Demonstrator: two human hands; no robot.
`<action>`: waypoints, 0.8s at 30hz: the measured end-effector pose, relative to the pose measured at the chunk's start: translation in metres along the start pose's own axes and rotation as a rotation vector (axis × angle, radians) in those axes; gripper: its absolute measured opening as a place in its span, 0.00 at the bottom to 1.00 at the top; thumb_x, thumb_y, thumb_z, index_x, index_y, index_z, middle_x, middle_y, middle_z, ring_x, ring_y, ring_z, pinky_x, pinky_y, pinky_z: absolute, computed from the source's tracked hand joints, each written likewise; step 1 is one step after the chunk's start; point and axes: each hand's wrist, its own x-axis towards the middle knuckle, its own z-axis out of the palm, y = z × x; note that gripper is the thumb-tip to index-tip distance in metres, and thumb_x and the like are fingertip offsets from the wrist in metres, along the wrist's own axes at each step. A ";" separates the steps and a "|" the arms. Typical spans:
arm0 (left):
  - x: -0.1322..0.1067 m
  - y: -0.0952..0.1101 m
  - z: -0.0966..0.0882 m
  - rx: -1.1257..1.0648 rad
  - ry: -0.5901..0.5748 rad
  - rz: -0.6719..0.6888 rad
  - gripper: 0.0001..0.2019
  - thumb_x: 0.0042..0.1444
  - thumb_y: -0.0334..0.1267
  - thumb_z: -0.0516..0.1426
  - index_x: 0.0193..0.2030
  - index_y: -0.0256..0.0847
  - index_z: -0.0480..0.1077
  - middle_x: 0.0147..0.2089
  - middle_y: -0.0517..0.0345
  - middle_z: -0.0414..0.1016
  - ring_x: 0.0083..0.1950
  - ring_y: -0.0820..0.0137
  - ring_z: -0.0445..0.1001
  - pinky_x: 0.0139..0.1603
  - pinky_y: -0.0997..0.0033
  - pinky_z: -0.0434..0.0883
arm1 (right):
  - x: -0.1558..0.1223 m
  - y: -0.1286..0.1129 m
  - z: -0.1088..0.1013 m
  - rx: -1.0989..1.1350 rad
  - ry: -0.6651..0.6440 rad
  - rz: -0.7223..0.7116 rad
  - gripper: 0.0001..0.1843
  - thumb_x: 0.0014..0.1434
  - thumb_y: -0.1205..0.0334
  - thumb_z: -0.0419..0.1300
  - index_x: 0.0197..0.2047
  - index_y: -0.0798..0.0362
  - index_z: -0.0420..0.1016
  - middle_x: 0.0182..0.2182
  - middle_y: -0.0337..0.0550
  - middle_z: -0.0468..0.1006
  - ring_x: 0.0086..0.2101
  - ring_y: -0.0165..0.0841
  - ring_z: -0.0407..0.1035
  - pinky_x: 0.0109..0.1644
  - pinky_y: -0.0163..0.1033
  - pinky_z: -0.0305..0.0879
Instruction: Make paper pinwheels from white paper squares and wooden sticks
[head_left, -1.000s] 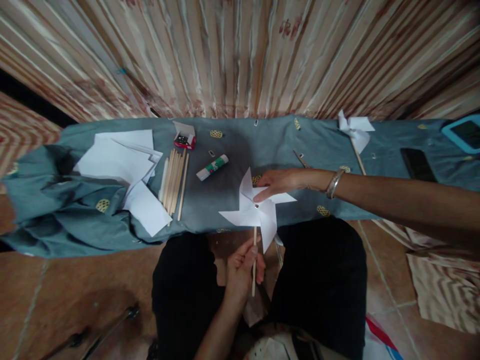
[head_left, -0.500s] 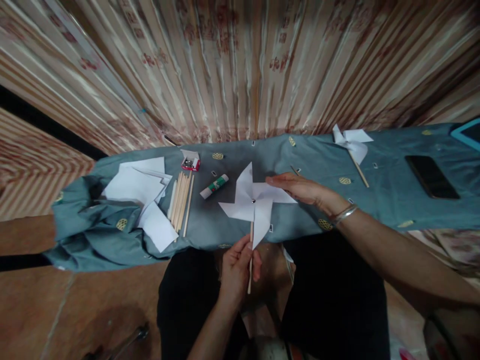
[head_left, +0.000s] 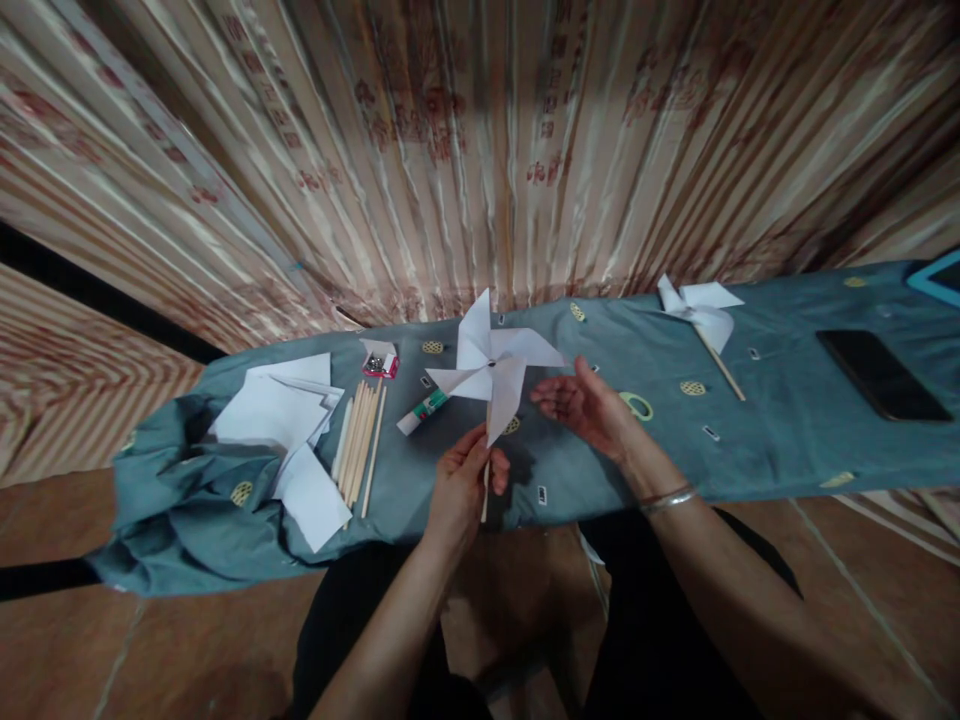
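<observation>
A white paper pinwheel [head_left: 474, 348] on a thin wooden stick is held upright over the front of the table. My left hand [head_left: 463, 480] is closed around the stick, just below the blades. A small metal pin shows at the pinwheel's centre. To the right of the blades, my right hand [head_left: 581, 405] is open, palm turned toward the pinwheel and apart from it. A glue stick [head_left: 421, 412] lies partly hidden behind the left blade. Scissors or tape with a yellow-green ring [head_left: 637, 405] shows beside my right wrist.
On the grey-green cloth [head_left: 420, 480] lie white paper sheets [head_left: 281, 405], several wooden sticks [head_left: 358, 440] and a small red box of pins [head_left: 380, 362]. Further right are a second pinwheel [head_left: 709, 310], a black phone [head_left: 881, 373] and a blue-edged object [head_left: 934, 275]. A curtain [head_left: 480, 150] hangs behind.
My left hand has raised the pinwheel up and away from me. My right hand has drawn back from the blade and turned its palm inward, uncovering the yellow-green ring.
</observation>
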 end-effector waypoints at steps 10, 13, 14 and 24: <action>0.042 0.003 0.005 -0.035 0.044 0.086 0.13 0.45 0.39 0.67 0.38 0.36 0.75 0.27 0.58 0.79 0.29 0.72 0.75 0.33 0.73 0.71 | -0.001 0.029 0.023 -0.150 -0.077 -0.107 0.28 0.50 0.32 0.63 0.29 0.53 0.79 0.29 0.46 0.82 0.34 0.36 0.75 0.43 0.42 0.70; 0.044 0.000 0.004 -0.067 0.011 0.060 0.15 0.45 0.40 0.68 0.40 0.37 0.75 0.27 0.60 0.78 0.24 0.73 0.72 0.27 0.72 0.69 | -0.007 0.036 0.037 -0.246 -0.158 -0.144 0.27 0.52 0.33 0.62 0.30 0.52 0.79 0.29 0.44 0.81 0.32 0.35 0.73 0.39 0.41 0.69; 0.044 0.000 0.004 -0.074 -0.003 0.046 0.17 0.45 0.41 0.68 0.41 0.37 0.74 0.27 0.61 0.78 0.22 0.74 0.70 0.24 0.73 0.67 | -0.009 0.038 0.041 -0.278 -0.174 -0.156 0.27 0.54 0.33 0.61 0.30 0.51 0.79 0.29 0.43 0.81 0.32 0.34 0.73 0.38 0.40 0.69; 0.048 -0.007 -0.003 -0.040 0.068 0.003 0.14 0.50 0.40 0.66 0.43 0.37 0.76 0.27 0.60 0.78 0.30 0.72 0.75 0.37 0.73 0.72 | -0.009 0.014 0.017 -0.540 -0.065 -0.267 0.25 0.60 0.38 0.55 0.28 0.50 0.77 0.27 0.42 0.80 0.30 0.35 0.72 0.38 0.40 0.68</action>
